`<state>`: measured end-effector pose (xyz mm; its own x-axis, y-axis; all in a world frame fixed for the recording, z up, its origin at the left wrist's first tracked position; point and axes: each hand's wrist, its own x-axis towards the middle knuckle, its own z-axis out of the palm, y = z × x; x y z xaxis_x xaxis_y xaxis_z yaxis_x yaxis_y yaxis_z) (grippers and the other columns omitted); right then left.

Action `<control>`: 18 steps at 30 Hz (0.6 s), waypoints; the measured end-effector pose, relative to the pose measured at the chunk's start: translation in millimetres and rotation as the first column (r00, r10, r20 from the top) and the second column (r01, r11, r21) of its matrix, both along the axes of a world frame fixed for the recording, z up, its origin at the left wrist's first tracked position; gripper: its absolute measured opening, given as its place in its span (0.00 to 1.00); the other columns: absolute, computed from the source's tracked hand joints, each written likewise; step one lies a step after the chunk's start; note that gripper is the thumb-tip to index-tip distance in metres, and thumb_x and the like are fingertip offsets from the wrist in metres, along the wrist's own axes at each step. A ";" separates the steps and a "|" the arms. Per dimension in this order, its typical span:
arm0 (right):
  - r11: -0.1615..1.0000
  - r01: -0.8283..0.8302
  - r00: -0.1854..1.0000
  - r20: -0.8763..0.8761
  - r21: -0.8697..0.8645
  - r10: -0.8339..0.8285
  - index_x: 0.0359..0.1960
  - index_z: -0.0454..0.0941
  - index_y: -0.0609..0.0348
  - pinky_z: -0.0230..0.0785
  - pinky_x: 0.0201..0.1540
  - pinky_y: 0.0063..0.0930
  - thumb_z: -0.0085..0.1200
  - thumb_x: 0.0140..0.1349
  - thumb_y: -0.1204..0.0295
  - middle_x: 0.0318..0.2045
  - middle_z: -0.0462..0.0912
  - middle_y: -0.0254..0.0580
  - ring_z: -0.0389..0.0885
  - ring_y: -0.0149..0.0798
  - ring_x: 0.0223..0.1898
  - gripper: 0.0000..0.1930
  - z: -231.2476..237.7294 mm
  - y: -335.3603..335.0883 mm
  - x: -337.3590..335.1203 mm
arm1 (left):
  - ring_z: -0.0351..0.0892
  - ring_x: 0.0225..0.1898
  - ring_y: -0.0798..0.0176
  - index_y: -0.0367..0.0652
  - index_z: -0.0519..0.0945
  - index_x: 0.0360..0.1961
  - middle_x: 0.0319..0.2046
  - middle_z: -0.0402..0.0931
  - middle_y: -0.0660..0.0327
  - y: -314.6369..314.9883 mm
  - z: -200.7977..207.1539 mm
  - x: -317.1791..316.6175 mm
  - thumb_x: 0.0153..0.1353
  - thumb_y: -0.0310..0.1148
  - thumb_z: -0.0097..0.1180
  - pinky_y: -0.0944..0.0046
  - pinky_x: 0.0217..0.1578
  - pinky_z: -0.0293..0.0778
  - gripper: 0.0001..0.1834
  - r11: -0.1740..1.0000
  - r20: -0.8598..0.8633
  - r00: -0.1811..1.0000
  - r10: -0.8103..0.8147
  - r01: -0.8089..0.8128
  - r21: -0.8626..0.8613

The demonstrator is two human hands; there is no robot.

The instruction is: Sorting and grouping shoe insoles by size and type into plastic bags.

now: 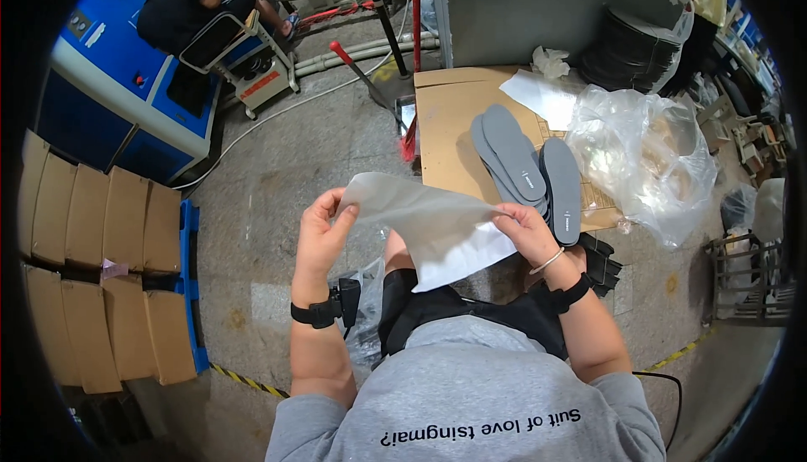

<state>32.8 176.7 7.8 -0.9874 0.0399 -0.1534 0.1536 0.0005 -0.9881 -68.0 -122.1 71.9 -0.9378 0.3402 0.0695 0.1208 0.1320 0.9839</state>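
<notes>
A thin whitish sheet (433,239), paper or film, hangs slack between my hands above my lap. My left hand (324,225) pinches its left upper corner between thumb and fingers. At the other end, my right hand (530,232) grips the right edge the same way. The lower part of the sheet drapes toward my knees. Just beyond my right hand lie grey insoles in two piles: one fanned pile (507,149) and a neater pile (561,184) to its right. Both rest on a flat piece of cardboard (450,138).
A crumpled clear plastic bag (651,155) and a white sheet (542,99) lie right of the insoles. Brown cartons (126,210) stand on a blue pallet (193,311) at left. Another person (174,10) sits by a blue machine (126,58). A red-tipped lever (340,52) stands ahead.
</notes>
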 end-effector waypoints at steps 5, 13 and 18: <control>0.853 0.198 0.977 0.172 -0.483 -0.129 0.44 0.72 0.61 0.68 0.38 0.17 0.46 0.64 0.68 0.33 0.78 0.31 0.75 0.22 0.33 0.12 2.5 -17.1 -0.2 | 0.68 0.51 0.61 0.41 0.77 0.36 0.49 0.69 0.55 33.2 -5.1 22.9 0.53 0.24 0.53 0.62 0.50 0.63 0.09 0.991 -0.274 0.961 -0.040 0.002 -0.136; 0.702 0.159 0.982 0.184 -0.694 -0.041 0.49 0.68 0.60 0.69 0.45 0.25 0.44 0.64 0.68 0.42 0.76 0.36 0.75 0.28 0.41 0.14 17.5 -39.9 2.3 | 0.60 0.57 0.42 0.46 0.76 0.40 0.57 0.58 0.47 87.6 -22.8 74.6 0.40 0.18 0.52 0.51 0.55 0.58 0.22 0.883 -0.513 0.787 -0.341 0.082 -0.462; 0.720 0.186 0.980 0.181 -0.669 -0.085 0.52 0.66 0.60 0.66 0.48 0.24 0.42 0.65 0.70 0.45 0.75 0.37 0.74 0.29 0.44 0.15 5.9 -29.0 8.2 | 0.60 0.56 0.43 0.44 0.74 0.43 0.56 0.59 0.46 88.5 -27.2 74.8 0.40 0.18 0.52 0.50 0.53 0.59 0.24 0.888 -0.560 0.767 -0.314 0.027 -0.460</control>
<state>41.0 147.7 13.7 -0.9487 0.0073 -0.3162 0.2230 -0.6936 -0.6850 6.8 -33.6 44.7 -0.6651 0.6195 0.4170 0.7274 0.4111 0.5494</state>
